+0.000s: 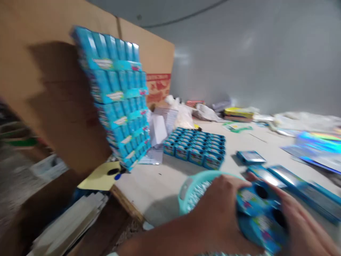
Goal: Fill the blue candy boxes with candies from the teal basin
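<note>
My left hand (213,220) and my right hand (301,227) are low at the right, both wrapped round a small blue printed box (259,213) with two dark round holes. The picture is smeared by motion. Just behind the hands a light teal basket (191,188) stands on the pale table (149,185). A tall stack of blue boxes (117,96) leans against brown cardboard at the left. A flat block of the same blue boxes (195,145) lies on the table in the middle.
Large cardboard sheets (53,89) stand at the left and back. Flat blue packets (293,185) and shiny foil sheets (319,145) lie at the right. A yellow sheet (99,177) sits at the table's left edge; bags and coloured packs line the far side.
</note>
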The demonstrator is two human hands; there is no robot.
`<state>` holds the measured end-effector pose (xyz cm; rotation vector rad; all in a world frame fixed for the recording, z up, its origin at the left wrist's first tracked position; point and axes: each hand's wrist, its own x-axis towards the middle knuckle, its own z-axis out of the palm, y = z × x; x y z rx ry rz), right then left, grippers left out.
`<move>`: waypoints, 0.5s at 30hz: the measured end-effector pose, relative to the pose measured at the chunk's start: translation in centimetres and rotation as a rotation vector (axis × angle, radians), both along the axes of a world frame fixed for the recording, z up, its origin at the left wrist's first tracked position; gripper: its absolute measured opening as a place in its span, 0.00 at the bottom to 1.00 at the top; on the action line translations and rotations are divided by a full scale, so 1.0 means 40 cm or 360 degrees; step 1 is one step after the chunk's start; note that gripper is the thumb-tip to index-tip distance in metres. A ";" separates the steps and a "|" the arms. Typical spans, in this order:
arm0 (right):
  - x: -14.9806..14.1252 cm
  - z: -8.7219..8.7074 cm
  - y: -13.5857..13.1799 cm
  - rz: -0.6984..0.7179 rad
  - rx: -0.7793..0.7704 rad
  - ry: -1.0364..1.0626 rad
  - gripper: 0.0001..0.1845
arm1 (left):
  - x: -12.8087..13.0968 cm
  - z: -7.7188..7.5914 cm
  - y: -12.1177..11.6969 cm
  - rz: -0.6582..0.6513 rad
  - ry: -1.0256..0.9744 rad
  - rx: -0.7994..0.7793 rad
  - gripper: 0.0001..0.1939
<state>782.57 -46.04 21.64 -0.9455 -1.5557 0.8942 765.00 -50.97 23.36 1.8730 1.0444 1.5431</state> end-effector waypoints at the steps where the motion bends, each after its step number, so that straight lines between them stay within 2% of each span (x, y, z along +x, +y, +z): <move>1: -0.010 0.009 -0.026 -0.0039 -0.0113 0.0063 0.25 | 0.006 0.001 -0.008 0.0064 0.0030 0.0015 0.42; 3: -0.038 0.023 -0.060 -0.0136 -0.0150 0.0117 0.25 | 0.010 -0.008 -0.014 0.0216 0.0106 0.0028 0.40; 6: -0.046 0.040 -0.057 0.0001 -0.0123 0.0184 0.27 | -0.007 -0.025 -0.001 0.0305 0.0199 0.0011 0.42; 8: -0.011 0.056 -0.042 0.0089 -0.0035 0.0122 0.31 | -0.028 -0.019 0.013 0.0307 0.0165 -0.0021 0.43; 10: 0.041 0.071 -0.032 0.0114 0.0032 -0.0226 0.36 | -0.049 0.007 0.025 0.0378 0.0059 -0.0020 0.42; 12: 0.083 0.077 -0.029 0.0153 -0.0012 -0.0825 0.43 | -0.060 0.043 0.037 0.0459 -0.0075 0.0006 0.41; 15: 0.093 0.055 -0.029 0.0317 -0.0123 -0.1547 0.60 | -0.049 0.087 0.062 0.0430 -0.0231 0.0017 0.41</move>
